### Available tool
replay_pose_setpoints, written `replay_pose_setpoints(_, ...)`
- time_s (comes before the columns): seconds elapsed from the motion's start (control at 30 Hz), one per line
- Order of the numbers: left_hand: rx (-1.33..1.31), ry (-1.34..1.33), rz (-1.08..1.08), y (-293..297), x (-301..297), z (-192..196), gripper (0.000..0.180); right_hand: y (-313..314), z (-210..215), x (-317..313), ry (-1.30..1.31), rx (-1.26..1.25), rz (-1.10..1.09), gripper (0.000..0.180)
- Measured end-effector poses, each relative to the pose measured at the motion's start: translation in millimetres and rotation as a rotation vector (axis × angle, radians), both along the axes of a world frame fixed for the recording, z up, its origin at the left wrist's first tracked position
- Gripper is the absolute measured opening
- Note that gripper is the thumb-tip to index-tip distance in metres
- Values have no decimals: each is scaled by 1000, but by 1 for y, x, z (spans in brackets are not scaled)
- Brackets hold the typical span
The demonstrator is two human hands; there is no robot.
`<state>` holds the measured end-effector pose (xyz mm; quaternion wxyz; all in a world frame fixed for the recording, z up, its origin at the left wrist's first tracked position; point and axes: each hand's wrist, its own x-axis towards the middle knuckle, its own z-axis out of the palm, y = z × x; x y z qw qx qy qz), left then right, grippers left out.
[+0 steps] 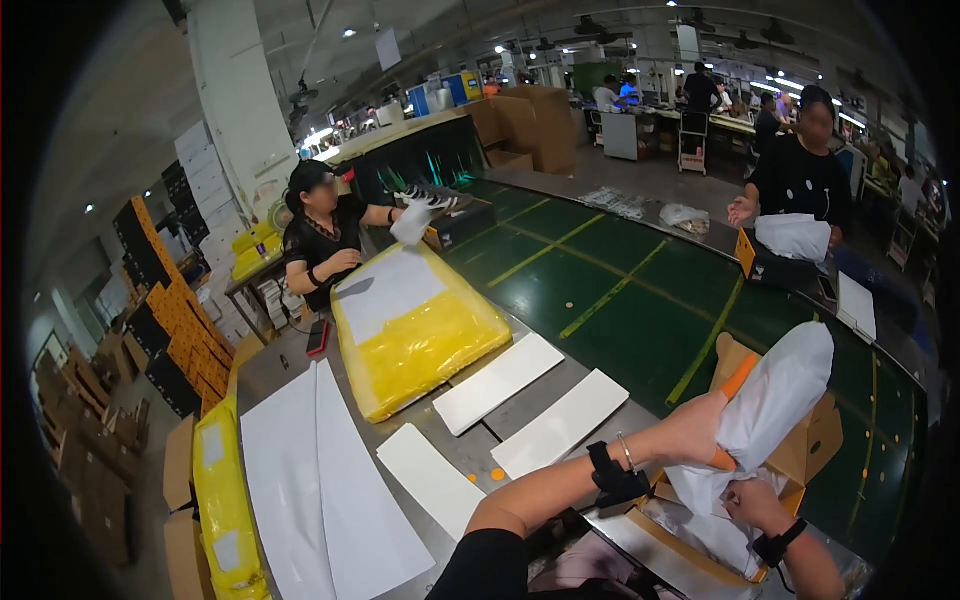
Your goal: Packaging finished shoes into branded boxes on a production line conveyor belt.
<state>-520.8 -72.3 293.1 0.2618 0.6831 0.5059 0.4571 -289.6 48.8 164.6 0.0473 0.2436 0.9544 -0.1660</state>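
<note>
My left hand [695,432], with orange covers on its thumb and a finger, grips a long bundle wrapped in white paper [785,385]. The bundle is tilted up over an open orange and brown cardboard box [822,440]. What the paper wraps is hidden. Lower down, my right hand [758,505] has its fingers curled on loose white paper [700,490] at the bundle's lower end, above the box. More crumpled white paper fills the box.
Stacks of white paper [560,422] lie on the metal table, beside a yellow plastic-wrapped pack [425,340] and large white sheets [325,480]. A green conveyor belt [620,290] runs alongside. One co-worker [330,235] holds white paper; another [800,180] stands across by a box.
</note>
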Motion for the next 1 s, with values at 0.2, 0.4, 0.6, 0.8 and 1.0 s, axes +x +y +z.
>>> replay_pose_setpoints(0.2, -156, -42, -16, -10, -15, -2, 134, -14, 41, -17, -195, -117, 253, 40)
replay_pose_setpoints(0.4, -53, -177, -74, -6, -24, -19, 135, -17, 3, 16, 157, -89, 134, 20)
replay_pose_setpoints(0.6, -43, -209, -32, -17, -42, -21, 132, -35, 46, -15, 294, 46, 132, 22)
replay_pose_setpoints(0.8, -35, -152, -84, -9, -36, -18, 133, -33, -14, 6, 217, -122, 131, 29)
replay_pose_setpoints(1.0, -140, 373, -332, 34, -17, -9, 124, -18, -40, 17, 12, -330, 170, 42)
